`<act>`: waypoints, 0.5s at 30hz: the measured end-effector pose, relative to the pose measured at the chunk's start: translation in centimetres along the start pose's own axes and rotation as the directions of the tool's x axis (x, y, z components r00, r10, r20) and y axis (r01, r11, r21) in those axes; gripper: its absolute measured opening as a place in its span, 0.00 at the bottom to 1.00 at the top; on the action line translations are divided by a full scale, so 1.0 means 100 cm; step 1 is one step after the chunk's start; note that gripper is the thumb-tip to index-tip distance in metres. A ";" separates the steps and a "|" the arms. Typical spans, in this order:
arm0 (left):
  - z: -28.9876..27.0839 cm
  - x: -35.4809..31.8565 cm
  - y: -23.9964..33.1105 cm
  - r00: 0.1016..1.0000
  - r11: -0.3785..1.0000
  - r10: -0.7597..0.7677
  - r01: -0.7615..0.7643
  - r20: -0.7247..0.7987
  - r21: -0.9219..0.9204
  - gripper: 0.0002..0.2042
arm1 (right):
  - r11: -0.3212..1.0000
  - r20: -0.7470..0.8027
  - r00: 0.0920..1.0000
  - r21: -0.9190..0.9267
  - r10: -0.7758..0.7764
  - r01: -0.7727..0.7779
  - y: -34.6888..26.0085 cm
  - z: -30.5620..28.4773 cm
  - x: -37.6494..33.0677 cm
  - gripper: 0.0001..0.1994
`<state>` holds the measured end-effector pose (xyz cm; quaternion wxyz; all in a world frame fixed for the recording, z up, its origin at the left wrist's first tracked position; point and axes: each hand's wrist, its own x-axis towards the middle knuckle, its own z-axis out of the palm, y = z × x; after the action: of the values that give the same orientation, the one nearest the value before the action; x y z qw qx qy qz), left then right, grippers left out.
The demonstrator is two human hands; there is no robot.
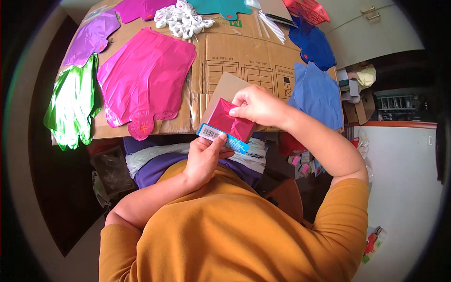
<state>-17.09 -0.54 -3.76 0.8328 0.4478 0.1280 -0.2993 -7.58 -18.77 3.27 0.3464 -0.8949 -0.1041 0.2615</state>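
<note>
Between a pink sheet (145, 77) and a blue sheet (318, 96), hands (260, 108) pinch a label (236, 143) and foil (225, 121).

head view: wide fisheye, head-worn, facing down past mustard shirt (235, 221); left hand (206, 156), right hand (259, 107) near, cardboard surface (228, 47) beyond.

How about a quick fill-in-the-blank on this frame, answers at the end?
1. The left hand grips the ____ label.
2. The folded foil is pinched by the ____.
3. The coiled bundles are colored ____.
4. The shiny green foil lies to the ____ of the large pink foil.

Missing words: blue; right hand; white; left.
</note>
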 end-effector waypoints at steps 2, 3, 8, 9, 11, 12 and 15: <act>-0.002 0.001 0.000 1.000 1.000 -0.007 0.006 0.003 0.022 0.10 | 0.988 -0.125 0.984 -0.109 -0.124 0.111 -0.007 0.004 -0.010 0.16; -0.001 0.000 0.000 1.000 0.999 -0.003 0.004 -0.008 0.033 0.10 | 0.958 -0.228 0.952 -0.248 -0.205 0.147 -0.012 0.009 -0.015 0.22; 0.001 -0.001 0.003 1.000 0.999 0.007 -0.006 -0.018 0.054 0.11 | 0.580 -0.035 0.725 -0.628 -0.688 0.520 -0.011 0.020 -0.021 0.26; -0.001 0.000 0.001 1.000 1.000 0.009 -0.009 -0.005 0.029 0.11 | 0.539 0.020 0.695 -0.616 -0.719 0.575 -0.009 0.026 -0.020 0.28; -0.003 0.002 -0.001 1.000 1.000 0.013 -0.013 0.024 -0.020 0.11 | 0.576 0.139 0.734 -0.531 -0.665 0.622 -0.002 0.035 -0.018 0.36; -0.003 0.002 0.000 1.000 1.000 0.001 0.000 0.024 -0.012 0.11 | 0.580 0.145 0.740 -0.530 -0.657 0.619 0.005 0.038 -0.016 0.37; -0.001 0.000 0.004 0.999 0.999 -0.038 0.038 0.022 -0.004 0.11 | 0.582 0.148 0.742 -0.528 -0.653 0.618 0.017 0.042 -0.011 0.38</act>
<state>-16.83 -0.26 -3.53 0.8293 0.4401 0.1279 -0.3198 -10.75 -18.04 -0.05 0.1498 -0.8650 -0.4762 0.0512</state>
